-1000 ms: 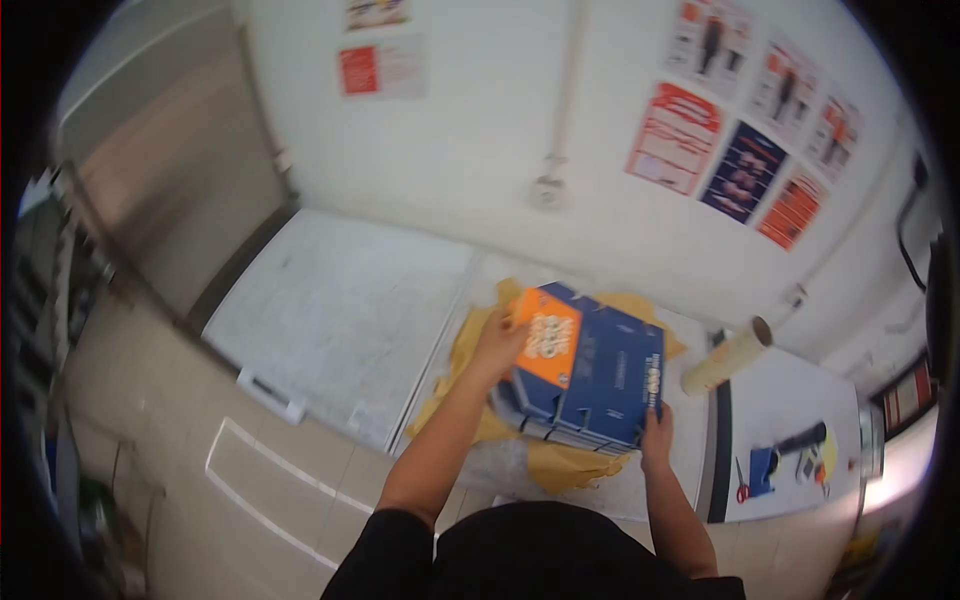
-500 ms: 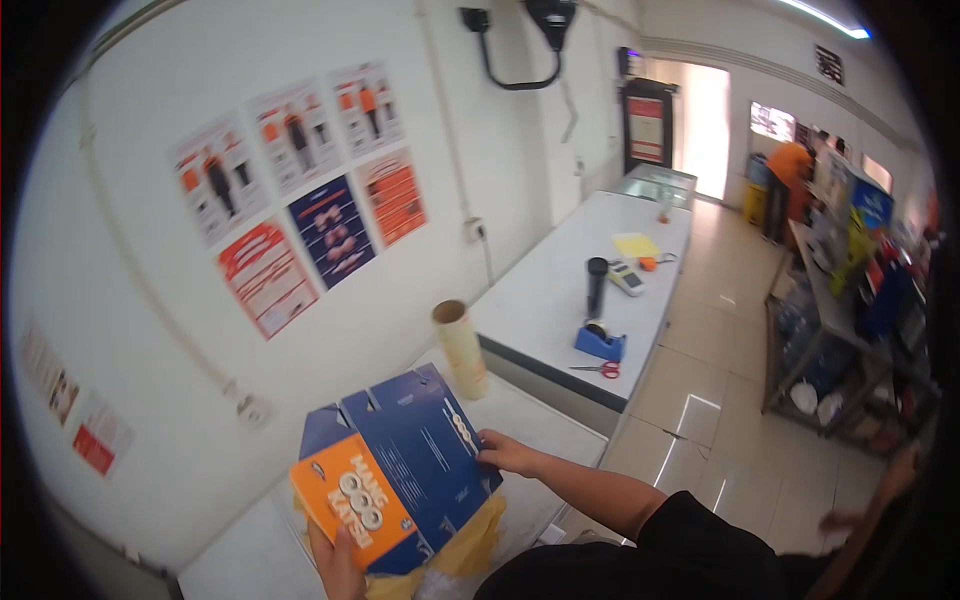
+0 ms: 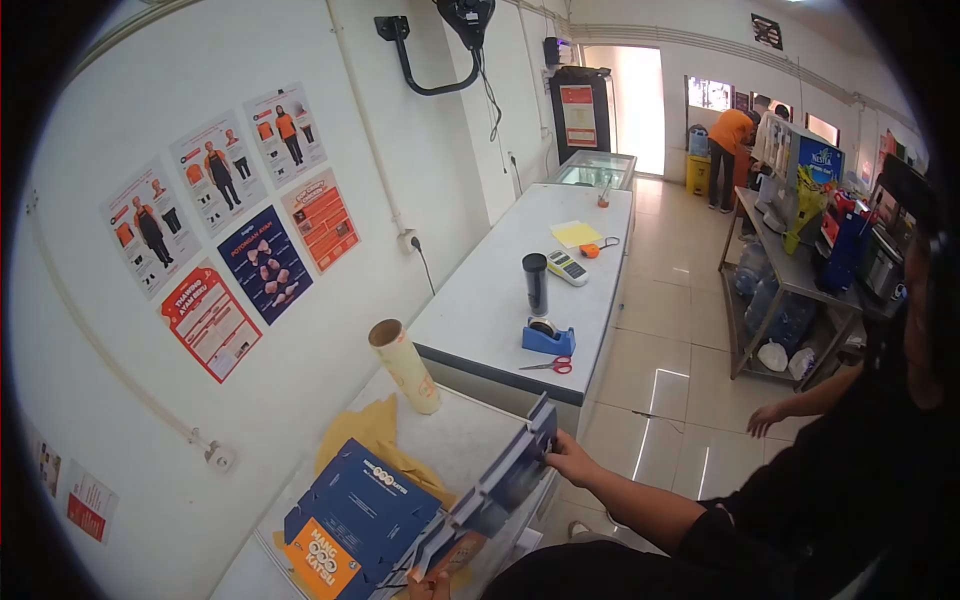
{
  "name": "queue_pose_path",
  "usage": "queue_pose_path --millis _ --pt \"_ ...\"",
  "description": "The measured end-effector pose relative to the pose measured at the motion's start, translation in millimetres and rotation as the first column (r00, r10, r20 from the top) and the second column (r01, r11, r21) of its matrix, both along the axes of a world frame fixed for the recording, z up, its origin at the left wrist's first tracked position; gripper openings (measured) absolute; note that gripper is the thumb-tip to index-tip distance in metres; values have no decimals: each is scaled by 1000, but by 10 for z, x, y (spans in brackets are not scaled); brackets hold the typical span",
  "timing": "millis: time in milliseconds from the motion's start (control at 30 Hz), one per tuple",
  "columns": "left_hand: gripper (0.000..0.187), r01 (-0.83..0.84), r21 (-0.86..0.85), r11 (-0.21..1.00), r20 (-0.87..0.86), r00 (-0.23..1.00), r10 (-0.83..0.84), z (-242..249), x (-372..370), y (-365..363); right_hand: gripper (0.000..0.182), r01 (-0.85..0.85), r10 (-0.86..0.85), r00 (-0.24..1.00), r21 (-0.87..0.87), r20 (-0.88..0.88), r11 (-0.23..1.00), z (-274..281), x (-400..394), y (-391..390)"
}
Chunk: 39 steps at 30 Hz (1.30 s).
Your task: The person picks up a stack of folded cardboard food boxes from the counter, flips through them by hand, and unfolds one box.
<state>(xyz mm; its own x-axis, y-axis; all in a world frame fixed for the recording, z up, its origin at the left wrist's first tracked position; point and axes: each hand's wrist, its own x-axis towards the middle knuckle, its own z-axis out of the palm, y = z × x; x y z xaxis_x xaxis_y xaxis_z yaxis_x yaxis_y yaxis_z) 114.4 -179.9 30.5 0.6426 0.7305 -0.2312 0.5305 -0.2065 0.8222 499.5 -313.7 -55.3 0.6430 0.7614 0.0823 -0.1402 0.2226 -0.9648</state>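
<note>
Over there the cardboard [image 3: 372, 502] is navy, its panel [image 3: 322, 562] orange with white lettering [image 3: 323, 552]; paper [image 3: 362, 434] mustard-tan, roll [image 3: 408, 370] cream, tape dispenser [image 3: 548, 341] blue.

Near worktop [image 3: 480, 422] | brown paper [image 3: 362, 430] under blue boxes [image 3: 365, 505] | standing roll [image 3: 405, 367]

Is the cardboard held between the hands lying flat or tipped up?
Tipped up: the held cardboard shows mostly a narrow side, while the Mang Katsu cardboard beside it lies face up.
</note>
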Motion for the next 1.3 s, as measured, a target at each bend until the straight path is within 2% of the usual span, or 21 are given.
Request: queue_pose_path --millis 100,133,200,233,267,300,333,367,433,467,567,600,667,767,800,900,933,1067,1133,1233,1300 --pt "36 -35 135 990 -47 998 41 -155 -66 -140 61 -48 45 994 28 101 998 -35 -156 -31" --pt "36 -53 88 995 58 997 48 -367 -130 -132 61 -80 83 995 -56 53 995 -296 -151 -36" --pt "38 -89 -12 996 265 960 89 -1019 -261 -63 59 -47 76 982 -160 175 986 -324 -233 -96" --pt "40 -57 -20 998 243 968 60 -1245 -324 -27 58 -33 82 969 -210 232 977 -352 -294 -114" --pt "43 -26 -24 999 222 975 31 -1440 -380 39 58 -46 61 993 -144 103 988 -533 -277 -88" --pt "46 -1 -32 1000 198 980 7 -1495 -397 52 57 -33 49 994 -160 102 987 -605 -200 -98" --pt "37 -22 11 1000 233 972 19 -1558 -440 46 56 -30 47 994 -180 94 983 -691 -160 -138" --pt "30 -57 49 997 262 964 42 -1476 -428 10 55 -41 59 995 -207 82 977 -742 -167 -175" --pt "38 59 117 991 166 983 -78 -1285 -368 -18 52 49 3 984 -285 178 957 -551 -189 -190" --pt "36 25 78 997 183 982 -39 -1127 -324 -74 50 29 19 983 -254 185 967 -485 -146 -199" --pt "31 -135 201 970 428 903 37 -586 -1 -174 47 19 -5 992 -108 126 994 -398 -4 -98" --pt "34 -132 187 973 408 912 46 -550 4 -160 50 -30 53 986 -140 159 990 -385 60 -59" --pt "39 -102 167 981 378 925 32 -649 28 -83 55 -96 141 963 -194 231 976 -357 171 5" --pt "54 -200 -79 977 577 790 208 -1054 106 -97 65 1 12 979 -63 203 998 -464 98 139" --pt "67 -186 -121 975 615 757 221 -833 168 -126 70 -91 93 995 -55 42 994 -167 34 115" --pt "67 -212 -69 975 710 676 198 -690 219 -87 69 -54 52 992 14 113 998 96 -55 164" --pt "61 -204 -44 978 686 705 178 -751 195 -38 69 -35 34 992 7 125 999 35 -67 149" --pt "49 -198 -149 969 650 718 247 -891 161 -49 69 33 -33 988 1 153 999 -316 -7 80" --pt "44 -181 -214 960 634 722 278 -921 139 -76 68 47 -46 987 -1 155 999 -279 -47 60" --pt "44 -277 -90 957 665 698 265 -968 176 -153 67 48 -46 987 -11 152 999 -195 -95 -23" --pt "44 -305 58 951 608 766 209 -926 172 -194 66 28 -21 991 -50 132 998 -143 -94 -61"
